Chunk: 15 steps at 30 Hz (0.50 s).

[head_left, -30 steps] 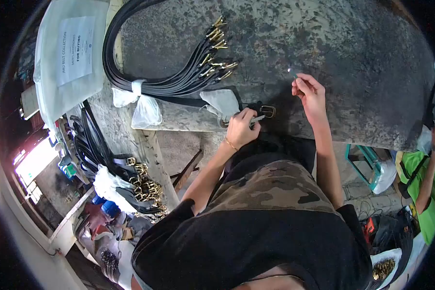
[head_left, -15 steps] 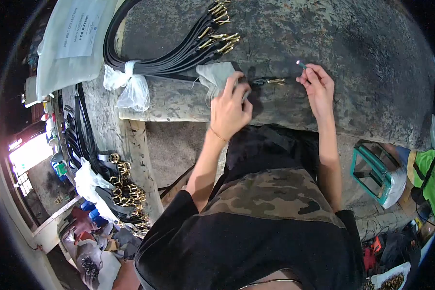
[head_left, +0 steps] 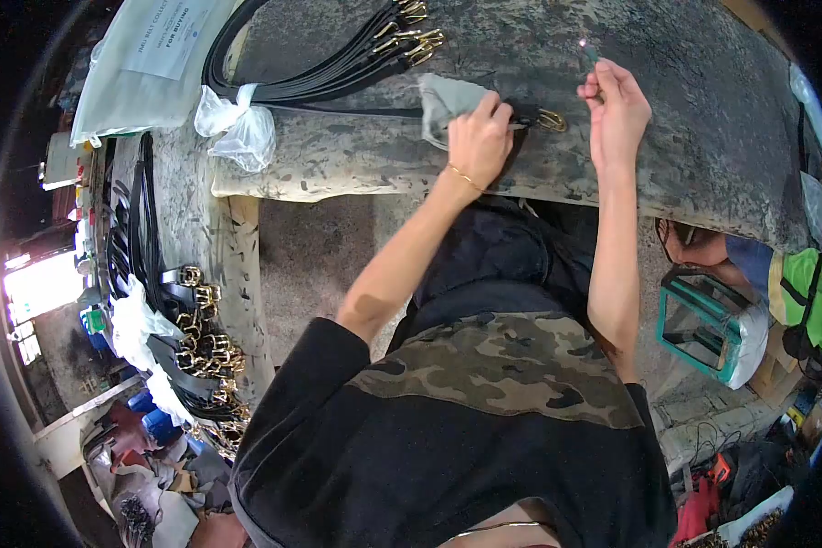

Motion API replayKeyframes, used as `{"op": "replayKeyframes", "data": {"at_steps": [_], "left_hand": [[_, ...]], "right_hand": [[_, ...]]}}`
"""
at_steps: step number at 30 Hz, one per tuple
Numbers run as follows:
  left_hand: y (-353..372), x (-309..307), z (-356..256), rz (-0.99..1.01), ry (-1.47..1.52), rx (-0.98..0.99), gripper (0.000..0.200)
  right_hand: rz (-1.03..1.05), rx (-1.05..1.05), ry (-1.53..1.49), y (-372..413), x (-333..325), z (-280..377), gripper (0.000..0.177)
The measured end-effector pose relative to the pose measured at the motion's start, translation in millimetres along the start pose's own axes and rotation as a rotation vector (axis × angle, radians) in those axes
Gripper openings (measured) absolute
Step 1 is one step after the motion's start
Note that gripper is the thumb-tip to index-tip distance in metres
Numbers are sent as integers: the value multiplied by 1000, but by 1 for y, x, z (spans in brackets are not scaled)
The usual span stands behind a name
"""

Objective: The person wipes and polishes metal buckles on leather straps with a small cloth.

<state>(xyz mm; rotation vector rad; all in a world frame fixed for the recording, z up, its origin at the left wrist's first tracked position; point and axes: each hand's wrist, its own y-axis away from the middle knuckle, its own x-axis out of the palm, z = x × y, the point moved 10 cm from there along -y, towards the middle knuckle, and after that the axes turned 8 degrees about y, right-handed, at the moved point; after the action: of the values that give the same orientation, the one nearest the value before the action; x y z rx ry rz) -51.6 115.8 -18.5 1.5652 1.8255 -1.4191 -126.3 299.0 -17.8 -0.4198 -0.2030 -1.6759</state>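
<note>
My left hand (head_left: 481,146) is closed on a grey cloth (head_left: 445,99) and presses it onto a black belt (head_left: 365,111) lying across the work surface. The belt's gold buckle (head_left: 551,120) sticks out just right of my fingers. My right hand (head_left: 616,100) is raised to the right of the buckle, pinching a thin dark green stick (head_left: 593,57) with a bright glowing tip. Above my left hand lies a bundle of black belts (head_left: 338,80) with gold buckles, tied with a white plastic bag (head_left: 237,128).
A labelled plastic bag (head_left: 142,82) sits at the table's upper left. More black belts with gold buckles (head_left: 201,352) hang at the left. Below the table's right edge stands a green-framed case (head_left: 703,320). Leather scraps (head_left: 164,484) lie at the lower left.
My left hand has moved right along the belt with the cloth, and the buckle shows more openly. My right hand has risen with the glowing stick. The camera view has shifted slightly.
</note>
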Motion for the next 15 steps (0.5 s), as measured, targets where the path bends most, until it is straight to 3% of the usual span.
{"op": "replayKeyframes", "data": {"at_steps": [3, 5, 6, 7, 9, 10, 12, 14, 15], "left_hand": [[7, -6, 0, -88, 164, -102, 23], [13, -15, -3, -52, 424, -84, 26], [10, -34, -14, -152, 471, 9, 17], [10, -41, -10, -154, 470, -2, 17], [21, -26, 34, 56, 436, -425, 29], [16, -52, 32, -139, 247, -351, 41], [12, -49, 48, -13, 43, -387, 20], [2, -43, 49, 60, 0, -389, 14], [-11, -34, 29, 108, 70, -228, 18]], "right_hand": [[89, 101, -45, 13, 32, -20, 17], [26, 126, 81, 18, 25, -56, 17], [2, 98, 44, 20, 21, -65, 18], [-19, 79, 9, 23, 19, -68, 18], [-6, 47, 55, 26, 16, -67, 19], [-12, -3, 91, 25, 17, -63, 20], [-12, -19, 91, 21, 17, -64, 20], [-17, -41, 100, 19, 16, -61, 19], [-3, -29, 105, 16, 17, -62, 19]]}}
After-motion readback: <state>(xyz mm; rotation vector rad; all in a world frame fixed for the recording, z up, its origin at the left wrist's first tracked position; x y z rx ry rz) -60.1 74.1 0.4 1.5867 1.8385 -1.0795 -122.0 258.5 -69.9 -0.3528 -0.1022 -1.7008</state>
